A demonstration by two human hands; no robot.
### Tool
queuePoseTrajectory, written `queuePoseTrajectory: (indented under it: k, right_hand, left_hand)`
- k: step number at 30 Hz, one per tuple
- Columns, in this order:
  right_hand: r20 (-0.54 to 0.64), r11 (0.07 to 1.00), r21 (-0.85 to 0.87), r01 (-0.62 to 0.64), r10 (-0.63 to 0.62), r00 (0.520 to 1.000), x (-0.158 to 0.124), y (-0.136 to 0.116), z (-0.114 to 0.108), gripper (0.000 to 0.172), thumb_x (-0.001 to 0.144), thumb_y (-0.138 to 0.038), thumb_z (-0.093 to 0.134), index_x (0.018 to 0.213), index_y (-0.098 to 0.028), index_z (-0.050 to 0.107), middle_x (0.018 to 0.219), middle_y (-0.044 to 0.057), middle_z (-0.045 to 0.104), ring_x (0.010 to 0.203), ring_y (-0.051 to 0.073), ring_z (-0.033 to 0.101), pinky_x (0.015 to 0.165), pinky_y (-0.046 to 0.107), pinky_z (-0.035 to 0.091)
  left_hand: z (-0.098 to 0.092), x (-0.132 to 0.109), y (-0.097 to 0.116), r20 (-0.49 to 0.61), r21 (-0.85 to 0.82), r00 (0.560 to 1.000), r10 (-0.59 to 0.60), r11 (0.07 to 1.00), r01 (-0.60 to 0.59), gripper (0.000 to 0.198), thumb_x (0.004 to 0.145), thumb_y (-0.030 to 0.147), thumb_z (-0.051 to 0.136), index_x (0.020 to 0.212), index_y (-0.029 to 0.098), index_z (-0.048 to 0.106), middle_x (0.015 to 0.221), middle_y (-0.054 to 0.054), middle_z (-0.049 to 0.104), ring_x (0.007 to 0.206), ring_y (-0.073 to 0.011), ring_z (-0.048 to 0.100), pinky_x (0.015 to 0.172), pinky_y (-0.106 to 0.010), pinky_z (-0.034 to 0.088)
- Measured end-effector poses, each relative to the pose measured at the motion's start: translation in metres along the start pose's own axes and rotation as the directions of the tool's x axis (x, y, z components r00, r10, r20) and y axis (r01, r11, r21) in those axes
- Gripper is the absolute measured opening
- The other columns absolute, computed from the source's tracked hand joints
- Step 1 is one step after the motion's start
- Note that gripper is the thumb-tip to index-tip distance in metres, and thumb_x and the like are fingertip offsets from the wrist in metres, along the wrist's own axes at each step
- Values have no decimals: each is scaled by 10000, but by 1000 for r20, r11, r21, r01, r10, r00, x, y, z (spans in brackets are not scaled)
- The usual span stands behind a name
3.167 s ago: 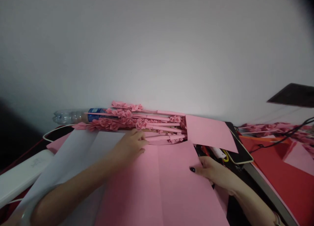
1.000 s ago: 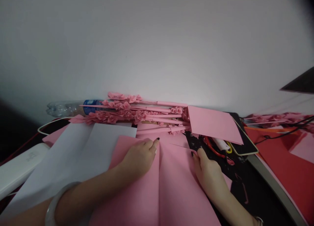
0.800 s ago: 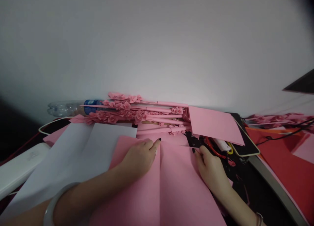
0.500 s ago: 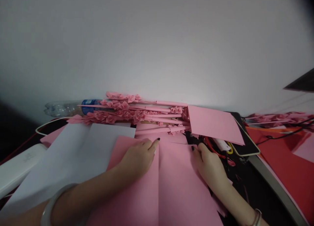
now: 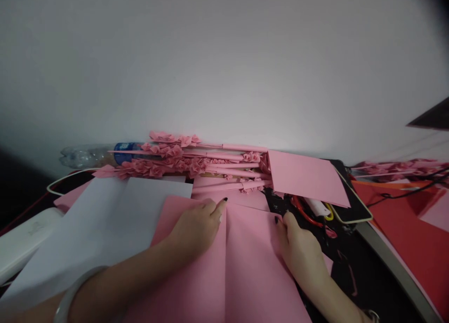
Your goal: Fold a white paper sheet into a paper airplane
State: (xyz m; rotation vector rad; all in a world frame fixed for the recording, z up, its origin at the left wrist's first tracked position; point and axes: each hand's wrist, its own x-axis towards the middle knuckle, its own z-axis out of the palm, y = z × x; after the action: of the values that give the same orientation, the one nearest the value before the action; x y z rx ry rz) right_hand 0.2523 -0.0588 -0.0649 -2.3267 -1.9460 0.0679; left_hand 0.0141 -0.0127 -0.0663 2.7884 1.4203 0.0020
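A large pink paper sheet (image 5: pixel 257 262) with a crease down its middle lies in front of me. My left hand (image 5: pixel 198 222) is closed at its upper edge, just left of the crease, its black-nailed thumb tip by the fold; its other fingers are partly hidden. My right hand (image 5: pixel 301 248) grips the sheet's upper right side, thumb on top and fingers curled out of sight. Under the left forearm and the pink sheet lies a white paper sheet (image 5: pixel 105 220).
Pink paper flowers (image 5: pixel 168 166) on rolled stems lie along the wall, beside a plastic bottle (image 5: pixel 87 155). A pink folded sheet (image 5: pixel 308 178) partly covers a black tablet-like slab (image 5: pixel 354 211). Red-handled scissors (image 5: pixel 305 215), red paper (image 5: pixel 403 234) and a white case (image 5: pixel 30 239) lie around.
My right hand has shifted slightly down and right with the sheet's right side, which now tilts more. My left hand has stayed nearly still; the view has drifted a little.
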Motion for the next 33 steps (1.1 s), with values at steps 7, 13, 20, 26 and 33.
queuePoseTrajectory:
  k: [7, 13, 20, 26, 33]
  right_hand:
    - [-76, 962, 272, 17, 4, 997, 4, 9, 0, 217, 883, -348, 375, 717, -214, 414, 474, -54, 374, 404, 128, 374, 464, 244, 181]
    - [-5, 881, 469, 67, -73, 997, 17, 18, -7, 387, 873, -477, 359, 577, -241, 281, 493, -52, 333, 457, 123, 373, 458, 236, 251]
    - [63, 996, 63, -69, 65, 996, 0, 4, -10, 185, 906, -313, 374, 751, -215, 398, 494, -22, 447, 446, 163, 440, 488, 261, 153]
    - [111, 995, -54, -84, 90, 990, -7, -2, -10, 174, 934, -291, 388, 807, -186, 442, 523, 8, 523, 466, 167, 502, 487, 254, 126]
    - [95, 995, -22, -93, 95, 991, -14, -2, -8, 177, 926, -302, 426, 789, -190, 436, 474, -56, 400, 427, 140, 444, 473, 240, 121]
  left_hand:
    - [-2, 0, 0, 16, 17, 1000, 3, 1000, -3, 496, 908, 131, 390, 1403, 114, 362, 943, -103, 611, 778, -203, 593, 599, -299, 469]
    - [-1, -1, 2, 1, 27, 1000, -7, 1000, 7, 482, 922, 154, 386, 1401, 106, 366, 937, -107, 607, 769, -201, 591, 598, -300, 463]
    - [-2, -2, 1, -40, 20, 999, -4, 1000, 5, 477, 919, 176, 399, 1392, 117, 379, 917, -97, 605, 746, -190, 576, 580, -284, 444]
    - [-2, -3, 1, -44, -13, 999, -21, 1000, 21, 486, 916, 171, 399, 1399, 131, 367, 928, -93, 598, 765, -199, 584, 589, -299, 445]
    - [-4, -3, 1, -20, -21, 1000, -11, 1000, 10, 485, 918, 175, 400, 1399, 125, 362, 919, -93, 601, 768, -202, 580, 602, -301, 442]
